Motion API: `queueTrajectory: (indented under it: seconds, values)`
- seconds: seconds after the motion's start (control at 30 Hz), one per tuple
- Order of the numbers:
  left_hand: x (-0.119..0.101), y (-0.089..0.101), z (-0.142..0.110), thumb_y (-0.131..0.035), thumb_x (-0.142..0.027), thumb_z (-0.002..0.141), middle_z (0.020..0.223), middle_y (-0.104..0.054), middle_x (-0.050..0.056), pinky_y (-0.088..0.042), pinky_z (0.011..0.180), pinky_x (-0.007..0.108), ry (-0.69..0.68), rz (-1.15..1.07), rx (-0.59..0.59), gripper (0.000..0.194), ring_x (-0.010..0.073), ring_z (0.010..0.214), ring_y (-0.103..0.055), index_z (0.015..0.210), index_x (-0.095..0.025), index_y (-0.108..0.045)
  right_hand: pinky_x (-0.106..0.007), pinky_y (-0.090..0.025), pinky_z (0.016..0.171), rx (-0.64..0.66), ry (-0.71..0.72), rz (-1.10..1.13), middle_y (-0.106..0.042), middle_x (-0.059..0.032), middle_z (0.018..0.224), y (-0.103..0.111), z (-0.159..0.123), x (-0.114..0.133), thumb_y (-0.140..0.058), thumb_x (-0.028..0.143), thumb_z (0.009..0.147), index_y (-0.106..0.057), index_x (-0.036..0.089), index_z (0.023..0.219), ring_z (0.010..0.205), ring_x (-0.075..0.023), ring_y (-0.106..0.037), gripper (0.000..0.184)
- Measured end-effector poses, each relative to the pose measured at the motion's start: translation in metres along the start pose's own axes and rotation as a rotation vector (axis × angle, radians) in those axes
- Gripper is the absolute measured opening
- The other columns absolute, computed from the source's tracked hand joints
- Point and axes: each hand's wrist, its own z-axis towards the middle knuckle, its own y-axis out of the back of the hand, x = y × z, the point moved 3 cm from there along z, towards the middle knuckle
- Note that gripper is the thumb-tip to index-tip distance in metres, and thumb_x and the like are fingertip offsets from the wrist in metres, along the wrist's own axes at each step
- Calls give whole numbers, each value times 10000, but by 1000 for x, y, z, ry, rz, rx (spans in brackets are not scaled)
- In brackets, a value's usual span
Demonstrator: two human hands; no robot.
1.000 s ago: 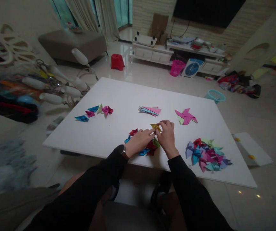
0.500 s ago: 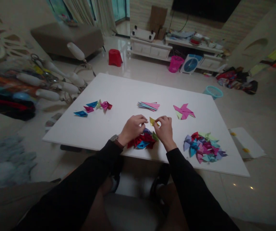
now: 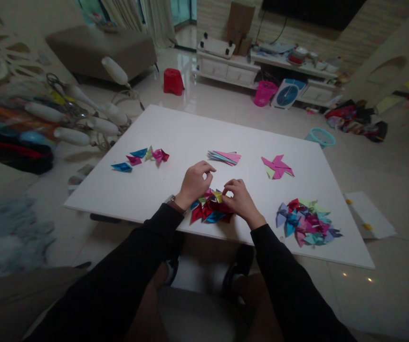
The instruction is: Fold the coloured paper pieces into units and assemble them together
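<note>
My right hand (image 3: 239,198) pinches a small yellow folded paper piece (image 3: 218,196) at its edge, low over the near pile. Beneath lies this heap of folded paper pieces (image 3: 214,217), mostly red with some blue, pink and green, partly hidden by my hands. My left hand (image 3: 197,181), with a watch on its wrist, hovers at the heap's left side; its thumb and forefinger are curved and apart, with nothing seen between them. Beyond my hands lies a fanned stack of paper strips (image 3: 224,157), pink on top.
On the white table (image 3: 186,137), several folded pieces (image 3: 141,153) lie at left. A pink pinwheel-shaped paper (image 3: 277,166) lies at right, with a larger multicoloured heap (image 3: 307,223) nearer the right edge. A red stool (image 3: 173,81) and a blue basket (image 3: 320,137) stand on the floor beyond.
My right hand has lowered the yellow folded paper toward me, down to the near pile. My left hand has drawn away from it, slightly up and left. The view has shifted slightly.
</note>
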Motion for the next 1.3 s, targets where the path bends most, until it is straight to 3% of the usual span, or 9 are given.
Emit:
queueTrajectory:
  seconds: [0.17,0.27,0.53,0.77,0.97,1.13,1.3]
  values:
    - [2,0,-1,-528,-44,805,936,-735,39,-532,886,310,-15,12,-1,274,173,894,-683,890,-185,-747,-393,-452,910,41,62,-34,-641,-70,1002,1,1,6,-649,105,805,-655,217,736,1031,-251,-487,131]
    - [2,1,-3,-530,-42,798,934,-732,41,-533,875,307,-14,20,2,263,172,886,-680,879,-179,-738,-398,-448,903,-30,34,-55,-636,-71,972,4,0,7,-636,105,794,-632,216,743,1008,-252,-488,123]
    - [2,3,-7,-530,-43,792,933,-727,41,-535,878,313,11,17,20,251,172,874,-672,865,-175,-730,-401,-452,850,-29,-60,-124,-637,-83,903,-12,-8,6,-637,131,791,-617,219,705,979,-272,-477,125]
    - [-4,-7,-1,-519,-43,796,953,-724,46,-540,890,323,27,-8,4,262,176,900,-671,887,-183,-721,-395,-447,814,-31,-135,-141,-645,-87,873,-25,1,6,-646,198,836,-624,225,696,970,-280,-486,144]
    - [-8,-14,2,-513,-68,813,1023,-730,58,-526,967,364,20,6,82,264,202,987,-661,933,-186,-717,-395,-439,820,-71,-146,-127,-646,-78,894,-20,2,6,-617,279,891,-650,231,789,965,-280,-516,118]
    - [23,5,5,-578,-145,826,1215,-695,97,-455,1078,485,203,147,4,289,286,1217,-566,1091,-193,-681,-410,-432,864,-102,-145,-103,-650,-76,919,-14,3,8,-620,255,875,-653,226,820,974,-285,-535,70]
    - [86,57,-7,-640,-278,811,1391,-554,169,-395,1079,614,570,267,-114,412,397,1353,-431,1216,-212,-592,-406,-433,858,-104,-105,-80,-644,-78,906,-17,2,14,-599,252,888,-661,226,814,962,-278,-541,100]
